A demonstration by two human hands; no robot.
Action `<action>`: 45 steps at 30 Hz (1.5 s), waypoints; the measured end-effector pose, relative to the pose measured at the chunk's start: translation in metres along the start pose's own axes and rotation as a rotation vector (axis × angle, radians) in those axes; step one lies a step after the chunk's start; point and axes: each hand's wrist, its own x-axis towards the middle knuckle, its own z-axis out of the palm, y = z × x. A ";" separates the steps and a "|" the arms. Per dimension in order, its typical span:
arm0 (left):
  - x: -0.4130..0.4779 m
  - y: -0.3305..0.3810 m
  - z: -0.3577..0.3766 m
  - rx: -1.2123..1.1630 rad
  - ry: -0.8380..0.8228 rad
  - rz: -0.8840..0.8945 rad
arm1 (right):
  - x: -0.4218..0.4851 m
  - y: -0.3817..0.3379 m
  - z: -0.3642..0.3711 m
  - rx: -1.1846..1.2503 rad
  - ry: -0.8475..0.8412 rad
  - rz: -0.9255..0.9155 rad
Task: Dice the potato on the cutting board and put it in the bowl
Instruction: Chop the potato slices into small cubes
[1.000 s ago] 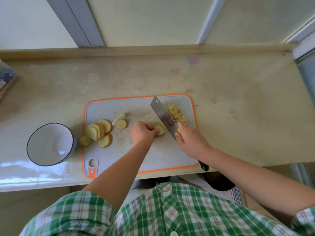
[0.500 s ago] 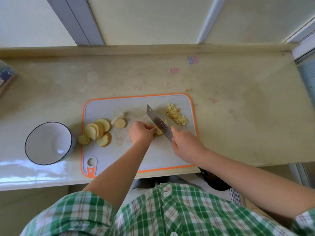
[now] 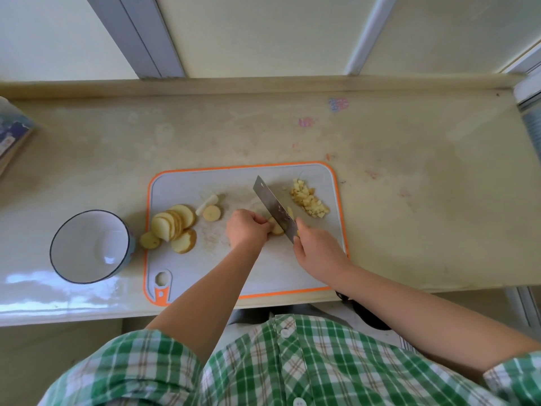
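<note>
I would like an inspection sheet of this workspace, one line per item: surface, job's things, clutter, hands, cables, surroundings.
Surface: beige counter, stained with pink marks; cutting board lies on it.
Job's things: potato slices at the board's left; diced potato at its far right; white bowl left of the board, no potato inside.
Clutter: blue printed thing at the left edge, cut off.
Hands: left hand holds potato piece; right hand grips knife, blade against that piece.
Cables: nothing seen.
Surroundings: pale wall panels behind; checked shirt below.
</note>
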 end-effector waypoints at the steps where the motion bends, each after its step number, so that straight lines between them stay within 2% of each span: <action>1: 0.000 0.000 0.000 0.001 0.003 0.002 | 0.001 0.000 -0.001 -0.005 -0.001 -0.002; 9: -0.003 -0.005 -0.004 0.013 -0.015 0.009 | 0.003 -0.004 -0.022 -0.036 0.017 -0.076; 18: -0.001 -0.007 -0.002 -0.010 -0.017 -0.016 | -0.004 -0.004 -0.017 -0.099 -0.090 -0.083; 24: 0.002 -0.006 -0.002 0.014 -0.021 -0.020 | -0.004 -0.006 -0.007 0.007 -0.076 -0.049; 34: 0.002 -0.007 -0.002 0.029 -0.008 -0.011 | -0.006 -0.010 0.007 -0.016 -0.005 -0.025; 41: 0.003 -0.013 -0.004 0.057 -0.032 0.089 | -0.002 0.003 -0.010 0.059 0.055 -0.055; 45: 0.004 -0.017 -0.008 0.161 -0.051 0.285 | 0.001 0.008 -0.033 0.220 0.166 -0.059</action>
